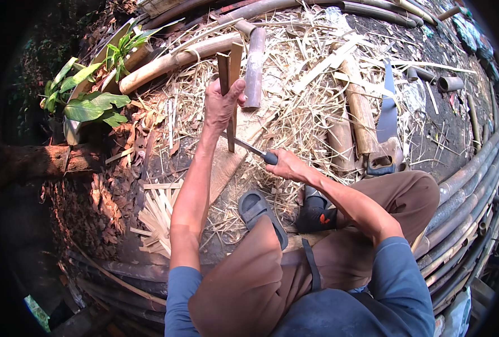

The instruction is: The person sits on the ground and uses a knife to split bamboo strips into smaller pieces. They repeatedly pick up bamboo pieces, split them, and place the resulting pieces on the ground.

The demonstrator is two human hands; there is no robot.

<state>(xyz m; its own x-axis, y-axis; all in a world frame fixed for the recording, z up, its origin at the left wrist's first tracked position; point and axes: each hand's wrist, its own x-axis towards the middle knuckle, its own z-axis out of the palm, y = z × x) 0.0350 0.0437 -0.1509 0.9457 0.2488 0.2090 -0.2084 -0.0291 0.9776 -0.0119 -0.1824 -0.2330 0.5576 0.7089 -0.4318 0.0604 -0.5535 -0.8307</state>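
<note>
Two split bamboo pieces [236, 59] stand upright in my left hand [221, 104], whose fingers are wrapped round them. My right hand [288, 167] grips a knife [270, 158] by its dark handle. The knife's narrow blade reaches up and left to the lower part of the bamboo; whether it cuts in or only touches, I cannot tell. Just beyond my left hand, a short bamboo section [254, 70] rests on the shavings. Under the bamboo pieces lies a flat wooden board [224, 171].
Thin bamboo shavings [294, 121] cover the ground ahead. A handsaw [387, 101] leans by thick bamboo lengths [359, 106] on the right. A pile of cut strips [158, 216] lies near left. Long poles [465, 185] line the right side; a leafy plant [89, 101] stands far left.
</note>
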